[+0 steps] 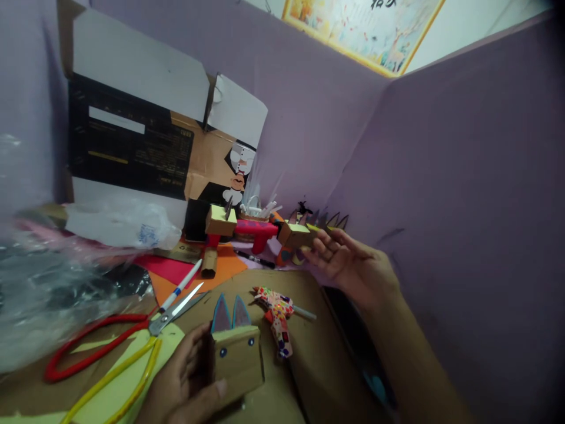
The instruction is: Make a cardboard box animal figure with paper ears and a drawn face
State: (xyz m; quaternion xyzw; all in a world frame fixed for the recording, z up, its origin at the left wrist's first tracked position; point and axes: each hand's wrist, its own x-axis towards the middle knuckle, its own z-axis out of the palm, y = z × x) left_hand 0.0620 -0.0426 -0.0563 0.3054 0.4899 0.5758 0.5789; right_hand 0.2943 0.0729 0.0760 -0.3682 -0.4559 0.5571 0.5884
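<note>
My left hand point(185, 377) is closed around a small cardboard box head point(238, 359) with two blue-edged pointed ears and two dark eyes, low in the middle of the view. Farther back on the right, my right hand point(353, 265) has its palm turned up and its fingers loosely bent and apart, with nothing seen in them. Its fingertips are beside another cardboard box head point(296, 235) with ears; whether they touch it I cannot tell. Between the hands, a patterned glue gun point(278, 318) lies on the cardboard with a glue stick out of its back.
Scissors point(159, 324) with red and yellow handles lie open at left, beside a white marker point(182, 285). A red-bodied cardboard animal point(253, 229) stands behind, near a black pen point(255, 259). Clear plastic point(57, 294) covers the left side. A flattened box point(132, 141) leans on the wall.
</note>
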